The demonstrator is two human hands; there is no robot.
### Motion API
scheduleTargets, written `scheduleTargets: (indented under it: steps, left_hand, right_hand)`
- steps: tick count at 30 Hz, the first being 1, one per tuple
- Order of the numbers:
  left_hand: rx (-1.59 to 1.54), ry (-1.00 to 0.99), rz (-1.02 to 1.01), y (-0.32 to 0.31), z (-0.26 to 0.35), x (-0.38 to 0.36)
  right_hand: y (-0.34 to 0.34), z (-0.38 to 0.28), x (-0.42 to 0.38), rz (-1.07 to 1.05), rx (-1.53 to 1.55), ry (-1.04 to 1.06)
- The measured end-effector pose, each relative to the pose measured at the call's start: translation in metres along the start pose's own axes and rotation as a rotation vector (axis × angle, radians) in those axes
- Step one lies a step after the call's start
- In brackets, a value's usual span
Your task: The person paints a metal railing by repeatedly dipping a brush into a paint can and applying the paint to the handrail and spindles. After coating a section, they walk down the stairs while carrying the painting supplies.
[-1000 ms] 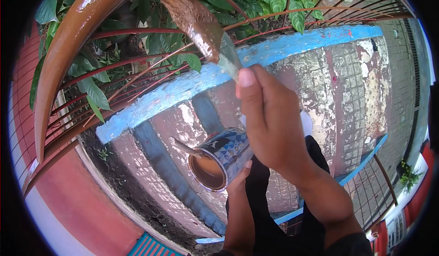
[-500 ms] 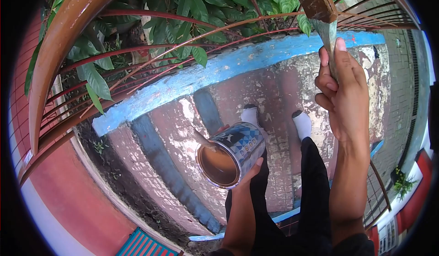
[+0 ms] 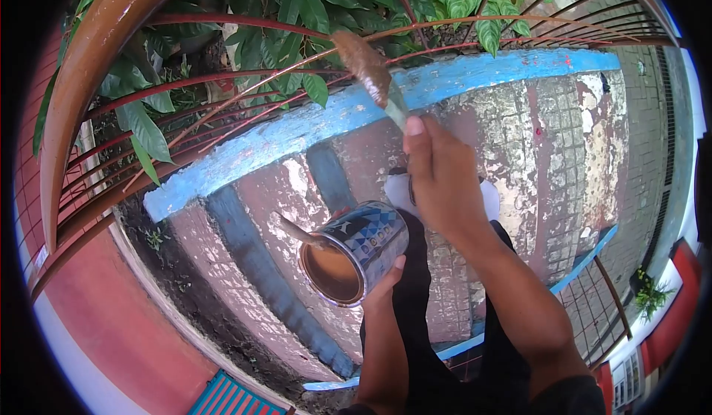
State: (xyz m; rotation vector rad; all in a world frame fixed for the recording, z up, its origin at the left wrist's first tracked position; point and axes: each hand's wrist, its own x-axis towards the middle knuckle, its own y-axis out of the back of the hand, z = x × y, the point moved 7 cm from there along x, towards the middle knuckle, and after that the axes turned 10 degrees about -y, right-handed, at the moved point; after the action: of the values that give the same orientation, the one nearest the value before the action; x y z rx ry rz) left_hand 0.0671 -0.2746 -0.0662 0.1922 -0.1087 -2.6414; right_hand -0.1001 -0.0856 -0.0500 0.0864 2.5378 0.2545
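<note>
At the far left, a thick, curved, glossy brown rail (image 3: 81, 81) is arching upward beside thin reddish metal bars (image 3: 200, 80). Right of it, a slender stick (image 3: 297, 229) is protruding from the mouth of an open cylindrical can with a blue-and-white patterned label (image 3: 374, 241), which is holding brown paint (image 3: 332, 270) and tilting its mouth toward lower left. The left hand (image 3: 382, 289) is clamping the can, its fingers wrapping the sides. Above, a flat brush with brown-coated bristles and a pale handle (image 3: 365, 65) is extending up and left from the right hand (image 3: 449, 181), whose thumb and fingers are closing on the handle. The brush's long axis is running diagonally, its tip overlapping the bars in view; contact cannot be told. The right hand is lying nearer the bars than the left.
</note>
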Motion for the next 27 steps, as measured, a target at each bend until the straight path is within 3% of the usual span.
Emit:
scheduleTargets:
  steps: [4,6,12,16,18,21,27]
  left_hand:
    - [0.047,-0.020,-0.034,0.006,-0.008,-0.002]
    - [0.068,-0.044,-0.052,0.011,-0.012,-0.003]
    - [0.148,-0.086,-0.067,0.006,-0.006,0.002]
    - [0.097,-0.040,-0.053,0.004,-0.004,0.001]
    - [0.081,-0.021,-0.049,0.000,-0.005,0.002]
    - [0.076,-0.079,-0.062,-0.005,-0.001,0.004]
    - [0.096,-0.037,-0.081,-0.007,-0.005,0.002]
  right_hand:
    - [0.042,-0.009,0.029,0.094,0.032,0.128]
    - [0.069,-0.004,0.042,0.091,0.080,-0.030]
    - [0.094,0.026,0.043,0.125,0.250,-0.206]
    - [0.071,0.021,0.041,0.078,0.267,-0.123]
    - [0.056,0.016,0.043,0.064,0.329,-0.183]
    - [0.027,0.012,0.042,0.092,0.281,-0.082]
    - [0.000,0.002,0.014,0.028,-0.014,0.148]
